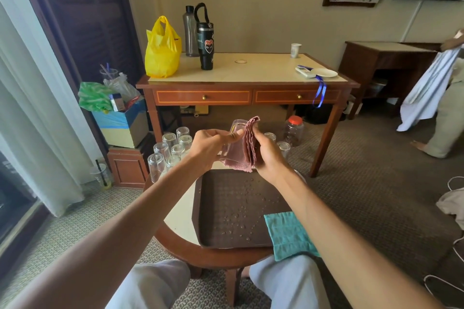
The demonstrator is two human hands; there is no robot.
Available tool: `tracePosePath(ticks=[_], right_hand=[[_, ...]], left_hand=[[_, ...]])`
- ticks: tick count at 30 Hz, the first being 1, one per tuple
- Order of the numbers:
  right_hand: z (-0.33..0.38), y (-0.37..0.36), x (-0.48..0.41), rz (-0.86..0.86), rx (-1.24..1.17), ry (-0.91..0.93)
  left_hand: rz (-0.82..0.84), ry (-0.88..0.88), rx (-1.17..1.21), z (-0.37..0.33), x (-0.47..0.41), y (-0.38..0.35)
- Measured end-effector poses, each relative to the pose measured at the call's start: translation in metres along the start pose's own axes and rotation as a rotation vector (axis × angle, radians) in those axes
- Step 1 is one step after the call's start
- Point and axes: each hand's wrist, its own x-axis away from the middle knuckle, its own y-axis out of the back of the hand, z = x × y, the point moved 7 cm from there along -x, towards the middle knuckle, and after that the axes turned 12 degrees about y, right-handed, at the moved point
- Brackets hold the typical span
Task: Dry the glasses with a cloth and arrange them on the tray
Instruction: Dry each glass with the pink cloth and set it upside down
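Note:
My left hand [209,144] grips a clear glass [235,128] above the far edge of the brown tray [208,228]. My right hand [267,153] holds a folded pink cloth [244,150] pressed against the glass, which the cloth partly covers. The tray lies on a small round table [180,218] and carries water drops but no glasses. Several upturned glasses [170,150] stand at the table's far left, and two more glasses [283,148] stand right of my hands.
A teal cloth [288,233] lies over the tray's near right corner. Behind stands a wooden desk [246,95] with a yellow bag [162,50] and bottles. A plastic jar [293,130] sits on the floor. A person [444,108] stands at far right.

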Motion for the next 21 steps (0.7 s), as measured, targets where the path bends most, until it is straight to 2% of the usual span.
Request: tracePosePath(ticks=[4,10,15,21], right_hand=[[-0.002,-0.009,0.001,0.052,0.044,0.064],[-0.005,-0.023,-0.001,-0.062,0.135,0.166],[0.009,-0.025,-0.004,-0.074,0.139,0.267],[0.012,-0.039,-0.006,-0.041,-0.071,0.102]], left_hand=[[0.056,0.007,-0.004,0.001,0.003,-0.003],[0.012,-0.088,-0.062,0.004,0.012,-0.013],[0.044,-0.098,-0.089,0.009,0.021,-0.02],[-0.059,-0.235,-0.098,-0.003,0.031,-0.028]])
